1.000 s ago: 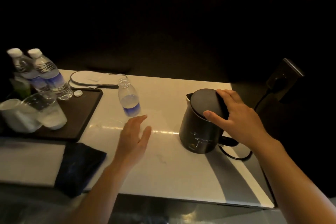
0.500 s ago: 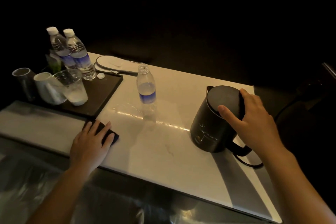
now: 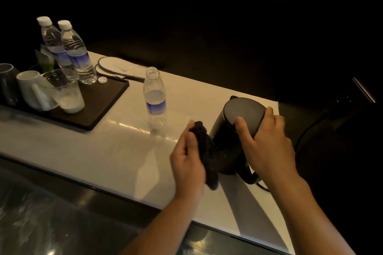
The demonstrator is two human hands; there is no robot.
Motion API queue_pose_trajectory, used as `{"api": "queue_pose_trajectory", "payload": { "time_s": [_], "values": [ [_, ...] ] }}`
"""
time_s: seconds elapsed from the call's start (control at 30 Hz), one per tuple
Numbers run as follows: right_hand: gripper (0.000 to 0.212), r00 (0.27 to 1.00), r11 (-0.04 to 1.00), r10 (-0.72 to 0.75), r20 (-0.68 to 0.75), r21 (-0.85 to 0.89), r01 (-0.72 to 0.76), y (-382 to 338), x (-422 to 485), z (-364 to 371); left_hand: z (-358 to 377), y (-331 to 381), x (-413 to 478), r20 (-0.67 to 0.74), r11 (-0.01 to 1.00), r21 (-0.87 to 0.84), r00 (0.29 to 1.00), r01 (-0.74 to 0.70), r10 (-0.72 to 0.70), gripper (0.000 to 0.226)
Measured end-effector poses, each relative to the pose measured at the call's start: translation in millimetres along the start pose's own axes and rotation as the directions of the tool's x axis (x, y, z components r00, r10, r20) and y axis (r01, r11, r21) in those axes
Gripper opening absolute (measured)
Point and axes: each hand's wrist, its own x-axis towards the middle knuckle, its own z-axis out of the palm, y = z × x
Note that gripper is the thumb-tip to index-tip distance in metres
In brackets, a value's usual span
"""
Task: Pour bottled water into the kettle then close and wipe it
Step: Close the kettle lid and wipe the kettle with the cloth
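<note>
A black electric kettle [image 3: 230,145] stands on the white counter [image 3: 116,151] with its lid closed. My right hand [image 3: 265,145] grips the kettle's top edge and lid from the right. My left hand [image 3: 188,163] holds a dark cloth [image 3: 205,151] pressed against the kettle's left side. An uncapped water bottle [image 3: 155,99] with a blue label stands upright to the left of the kettle, mostly empty. Its white cap [image 3: 102,80] lies on the dark tray.
A dark tray [image 3: 99,107] at the left carries two sealed water bottles [image 3: 70,49], a clear plastic cup [image 3: 66,91], a white mug [image 3: 33,89] and a dark cup [image 3: 7,83]. A flat oval white item [image 3: 118,67] lies behind the tray. The kettle's cord [image 3: 263,187] loops at the right.
My left hand picked the dark cloth up from the counter's front edge and brought it right to the kettle's side. My right hand stayed on the kettle's lid.
</note>
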Motion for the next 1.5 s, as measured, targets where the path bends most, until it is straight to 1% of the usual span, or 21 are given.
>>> {"api": "queue_pose_trajectory", "payload": {
  "time_s": [0.03,0.1,0.13,0.2,0.3,0.4,0.47,0.53,0.6,0.67,0.77,0.83,0.93,1.03,1.1,1.13,1.17,1.23,1.3,1.4,1.5],
  "values": [
    [0.089,1.000,1.000,0.007,0.002,-0.006,-0.007,-0.8,-0.1,-0.1,18.2,-10.3,-8.3,0.110,0.995,0.032,0.990,-0.090,0.086,0.037],
    [0.086,1.000,1.000,0.017,-0.004,-0.010,-0.017,0.1,0.2,-0.3,41.2,-37.6,-14.7,0.264,0.919,0.230,0.929,-0.320,0.258,0.045],
    [0.083,1.000,1.000,0.016,-0.010,-0.006,-0.016,1.0,-0.1,-0.6,46.9,-50.9,-13.9,0.271,0.838,0.346,0.900,-0.422,0.342,0.049],
    [0.078,1.000,1.000,0.004,-0.015,0.005,-0.004,3.2,-0.9,-1.5,49.4,-72.6,-4.9,0.250,0.733,0.470,0.871,-0.492,0.424,0.054],
    [0.075,1.000,1.000,-0.022,-0.021,0.004,0.022,5.0,0.1,0.8,34.7,-98.2,19.5,0.187,0.804,0.436,0.914,-0.405,0.359,0.056],
    [0.075,0.999,1.000,-0.025,-0.045,-0.007,0.025,4.3,-1.3,2.2,26.7,-97.9,47.9,0.124,0.957,0.281,0.991,-0.075,0.041,0.064],
    [0.075,0.998,1.000,-0.025,-0.051,-0.005,0.025,3.8,-1.4,3.1,32.3,-89.8,66.5,0.024,0.959,0.202,0.978,0.198,-0.207,0.073],
    [0.073,0.999,1.000,-0.018,-0.047,0.002,0.019,2.9,-1.4,2.3,43.5,-75.1,64.9,0.008,0.948,0.104,0.953,0.302,-0.304,0.068],
    [0.072,0.999,1.000,-0.013,-0.041,0.002,0.013,2.7,-1.4,1.9,58.3,-59.6,39.6,0.020,0.984,0.162,0.996,0.079,-0.083,0.060],
    [0.072,0.999,1.000,-0.018,-0.045,0.000,0.018,3.4,-0.7,1.7,71.0,-48.1,10.3,0.055,0.930,0.305,0.979,-0.205,0.197,0.058],
    [0.072,0.998,0.999,-0.033,-0.048,0.007,0.033,5.1,0.6,1.7,69.0,-59.6,9.1,0.091,0.855,0.357,0.925,-0.376,0.368,0.053],
    [0.073,0.998,0.999,-0.046,-0.045,0.014,0.047,4.6,1.6,1.1,56.6,-77.3,29.5,0.079,0.909,0.266,0.947,-0.321,0.311,0.050],
    [0.073,0.997,0.998,-0.054,-0.046,0.021,0.055,5.4,3.0,0.4,40.7,-84.6,64.4,0.089,0.971,0.226,0.995,-0.071,0.052,0.058],
    [0.069,0.996,0.997,-0.066,-0.060,0.034,0.068,10.0,4.2,2.1,38.0,-65.6,88.6,0.092,0.931,0.297,0.964,0.214,-0.251,0.068],
    [0.066,0.996,0.997,-0.065,-0.067,0.034,0.067,12.5,4.9,3.6,45.1,-50.6,86.7,0.139,0.914,0.230,0.919,0.334,-0.370,0.073],
    [0.065,0.995,0.997,-0.067,-0.068,0.037,0.069,13.6,5.2,4.2,49.5,-44.8,79.4,0.174,0.938,0.176,0.929,0.297,-0.327,0.078],
    [0.065,0.995,0.997,-0.069,-0.069,0.040,0.072,14.3,5.3,4.1,55.0,-40.0,69.6,0.219,0.974,0.157,0.956,0.165,-0.197,0.077],
    [0.064,0.995,0.996,-0.074,-0.068,0.038,0.077,15.0,5.9,4.0,65.9,-27.9,51.6,0.262,0.960,0.227,0.960,-0.162,0.100,0.052],
    [0.064,0.995,0.996,-0.077,-0.069,0.035,0.079,16.2,6.5,5.0,69.5,-20.1,47.1,0.296,0.932,0.249,0.937,-0.264,0.187,0.043],
    [0.065,0.995,0.996,-0.073,-0.069,0.055,0.077,17.2,7.2,6.1,60.5,-26.1,61.4,0.309,0.957,0.220,0.944,-0.186,0.113,0.040],
    [0.067,0.996,0.994,-0.068,-0.063,0.081,0.073,17.9,8.3,5.4,48.2,-39.7,85.8,0.314,0.959,0.277,0.938,0.057,-0.146,0.058]
  ]
}}
